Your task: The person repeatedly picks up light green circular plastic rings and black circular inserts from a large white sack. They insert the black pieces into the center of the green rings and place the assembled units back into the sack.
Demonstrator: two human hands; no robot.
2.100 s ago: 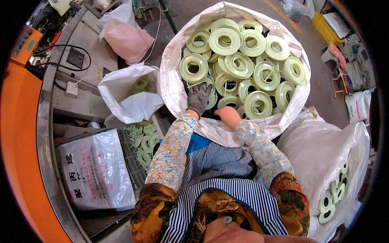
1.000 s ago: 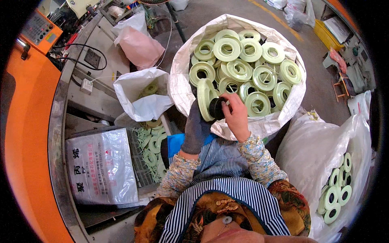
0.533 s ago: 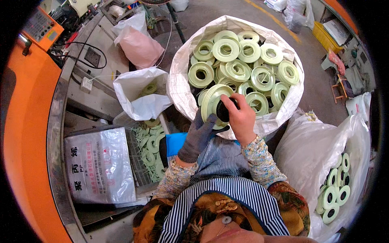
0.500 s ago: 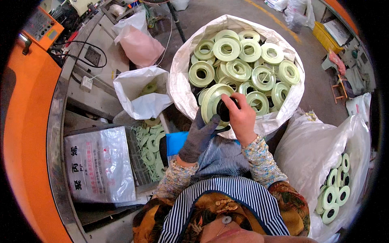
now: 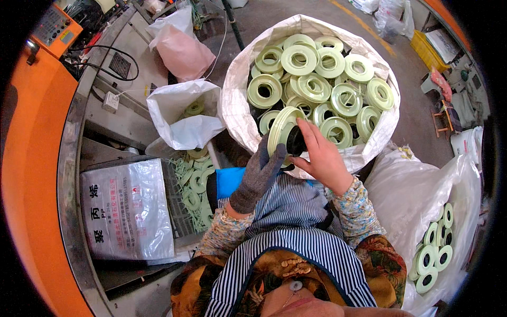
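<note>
My left hand, in a dark grey glove, grips a small stack of pale green plastic rings from its left side. The stack is tilted on edge, held at the near rim of a large white woven sack. My bare right hand is at the stack's right side, fingers along the upper edge and thumb below. A black part shows between that thumb and the fingers; how it sits against the rings is partly hidden. Many similar flanged rings fill the sack, several with dark centres.
A smaller white bag with a few rings stands to the left, above a bin of rings and green scraps. A printed plastic sack lies nearer. At right, a clear bag holds more rings. An orange machine borders the far left.
My right hand's fingers have straightened and spread along the ring stack's edge, and its forearm has shifted right. The stack has turned more edge-on, still in my left hand.
</note>
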